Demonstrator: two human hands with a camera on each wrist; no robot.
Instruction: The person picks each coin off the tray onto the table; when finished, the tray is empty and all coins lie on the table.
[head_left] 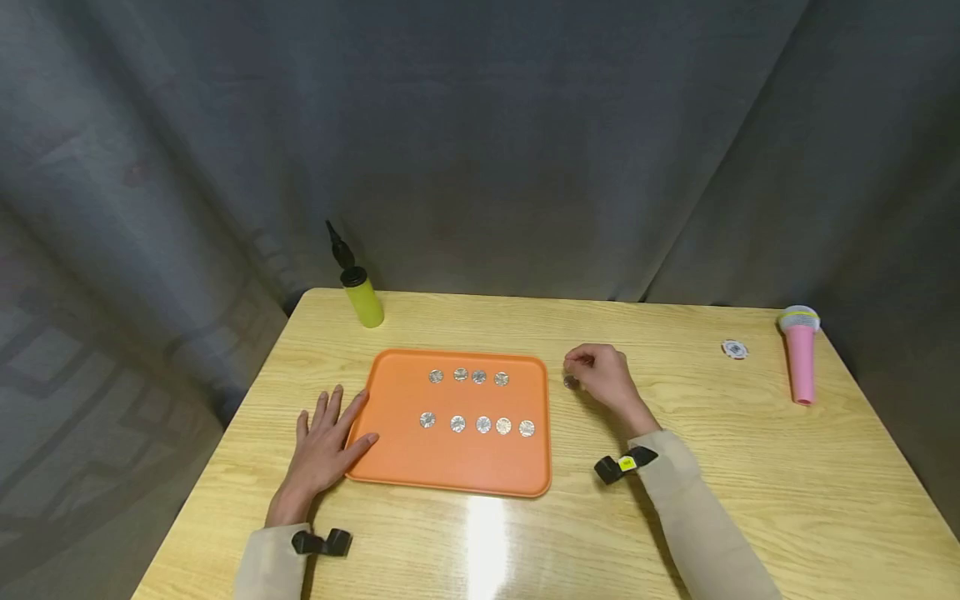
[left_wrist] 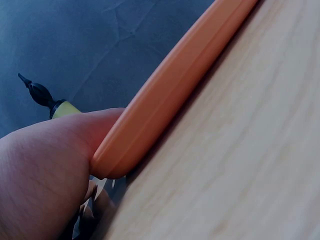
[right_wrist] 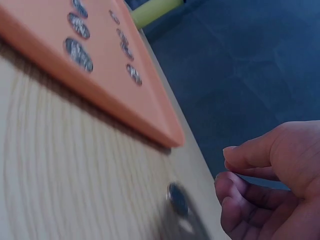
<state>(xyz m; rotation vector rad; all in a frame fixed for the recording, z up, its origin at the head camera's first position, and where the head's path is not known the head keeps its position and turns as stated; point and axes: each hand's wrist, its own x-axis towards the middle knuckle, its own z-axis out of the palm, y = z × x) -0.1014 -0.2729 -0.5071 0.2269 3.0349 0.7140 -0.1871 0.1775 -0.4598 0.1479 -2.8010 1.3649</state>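
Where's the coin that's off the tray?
In the head view, the coin is right of the tray, by the right hand; the right wrist view shows them apart.

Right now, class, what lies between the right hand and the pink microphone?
A single round chip lies between the right hand and the pink microphone, nearer the microphone; the head view shows it.

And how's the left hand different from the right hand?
The left hand is spread out, while the right hand has its fingers curled in. The left hand touches the edge of the orange tray; the right hand is off the tray, near a small silvery disc. Both have a beige sleeve and a black wrist strap.
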